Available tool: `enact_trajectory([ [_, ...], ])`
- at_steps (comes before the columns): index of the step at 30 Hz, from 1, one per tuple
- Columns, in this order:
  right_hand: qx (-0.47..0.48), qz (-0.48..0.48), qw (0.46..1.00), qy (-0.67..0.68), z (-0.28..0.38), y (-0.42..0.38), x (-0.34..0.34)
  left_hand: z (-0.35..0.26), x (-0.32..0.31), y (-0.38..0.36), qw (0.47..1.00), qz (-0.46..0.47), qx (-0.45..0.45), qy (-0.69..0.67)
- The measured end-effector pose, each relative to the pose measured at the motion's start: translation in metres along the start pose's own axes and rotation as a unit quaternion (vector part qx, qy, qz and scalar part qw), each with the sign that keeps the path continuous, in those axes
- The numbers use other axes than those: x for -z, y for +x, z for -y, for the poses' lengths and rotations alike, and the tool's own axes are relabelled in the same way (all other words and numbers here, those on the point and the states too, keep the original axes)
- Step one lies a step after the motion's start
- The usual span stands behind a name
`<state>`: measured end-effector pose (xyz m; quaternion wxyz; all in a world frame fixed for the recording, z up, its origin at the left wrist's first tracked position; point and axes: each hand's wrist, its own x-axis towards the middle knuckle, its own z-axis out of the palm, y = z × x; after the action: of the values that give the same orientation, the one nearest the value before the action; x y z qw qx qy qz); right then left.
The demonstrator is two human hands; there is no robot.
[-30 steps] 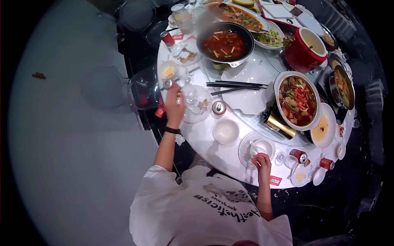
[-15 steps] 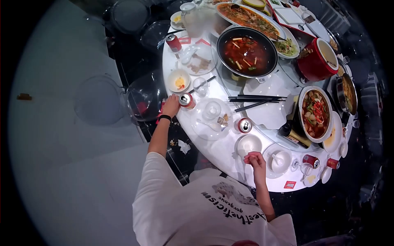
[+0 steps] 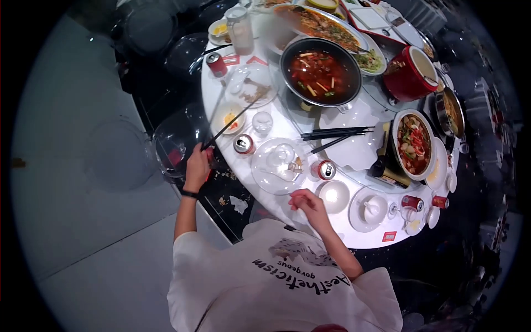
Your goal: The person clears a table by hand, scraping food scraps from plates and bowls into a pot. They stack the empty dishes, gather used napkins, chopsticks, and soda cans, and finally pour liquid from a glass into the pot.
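My left hand, with a black band on its wrist, is just off the table's edge. It is closed around dark chopsticks, which slant up over a small bowl with orange scraps. Their far tips reach a plate with bones. An opened soda can stands close to this hand. My right hand hovers at the table's near edge, fingers curled in, with nothing visible in them. It is between a clear-covered plate with scraps and a white bowl.
More chopsticks lie by the turntable. A soup pot, red pail and stew bowl stand farther in. Cans, a glass and a jug stand around the rim. Crumpled tissue lies on the floor.
My left hand has moved left and down from the table edge, lifting chopsticks that lay beside the glass. My right hand has shifted left, away from the white bowl. The view has shifted slightly.
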<state>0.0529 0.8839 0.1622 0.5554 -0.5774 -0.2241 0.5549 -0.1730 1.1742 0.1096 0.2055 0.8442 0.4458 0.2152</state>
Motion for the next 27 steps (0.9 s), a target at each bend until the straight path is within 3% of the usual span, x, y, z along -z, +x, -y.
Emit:
enact_trajectory([
  [2,0.041,0.011,0.998,0.037,0.017,0.012,-0.031,-0.038,0.012,-0.034,0.992,-0.035,0.031,-0.120],
  [4,0.041,0.004,0.999,0.029,0.041,0.021,-0.057,-0.085,0.008,-0.067,0.988,0.059,0.017,-0.144],
  [6,0.038,-0.022,0.999,0.025,0.050,0.026,-0.055,-0.139,-0.003,-0.089,0.964,0.147,-0.135,-0.176],
  [7,0.035,-0.048,0.998,0.027,0.050,0.026,-0.047,-0.167,-0.004,-0.097,0.944,0.277,-0.058,-0.172],
  [8,0.031,-0.074,0.996,0.028,0.050,0.025,-0.037,-0.186,-0.011,-0.108,0.934,0.317,-0.003,-0.167],
  [10,0.056,-0.220,0.974,-0.006,0.045,0.022,-0.001,-0.200,-0.024,-0.107,0.919,0.242,-0.164,-0.263],
  [12,0.047,-0.303,0.950,-0.061,0.030,0.027,0.063,-0.211,-0.018,-0.095,0.914,0.262,-0.135,-0.279],
  [14,0.018,-0.353,0.915,-0.194,0.014,0.040,0.126,-0.197,-0.031,-0.095,0.944,0.154,-0.122,-0.263],
  [16,-0.029,-0.340,0.902,-0.264,0.001,0.058,0.168,-0.186,-0.039,-0.091,0.955,0.095,-0.093,-0.266],
  [17,-0.052,-0.340,0.885,-0.315,-0.007,0.069,0.185,-0.180,-0.042,-0.088,0.957,0.120,-0.057,-0.257],
  [18,-0.018,-0.354,0.873,-0.336,-0.008,0.078,0.190,-0.174,-0.048,-0.087,0.961,0.117,-0.060,-0.244],
  [20,-0.050,-0.341,0.850,-0.398,-0.019,0.101,0.214,-0.164,-0.058,-0.089,0.967,0.111,-0.068,-0.218],
  [21,-0.058,-0.347,0.863,-0.363,-0.016,0.109,0.214,-0.164,-0.061,-0.092,0.967,0.124,-0.021,-0.220],
  [23,-0.070,-0.358,0.885,-0.290,-0.018,0.118,0.216,-0.165,-0.075,-0.092,0.959,0.063,0.011,-0.274],
  [27,-0.022,-0.398,0.856,-0.329,0.003,0.096,0.201,-0.143,-0.127,-0.074,0.935,0.006,0.031,-0.353],
])
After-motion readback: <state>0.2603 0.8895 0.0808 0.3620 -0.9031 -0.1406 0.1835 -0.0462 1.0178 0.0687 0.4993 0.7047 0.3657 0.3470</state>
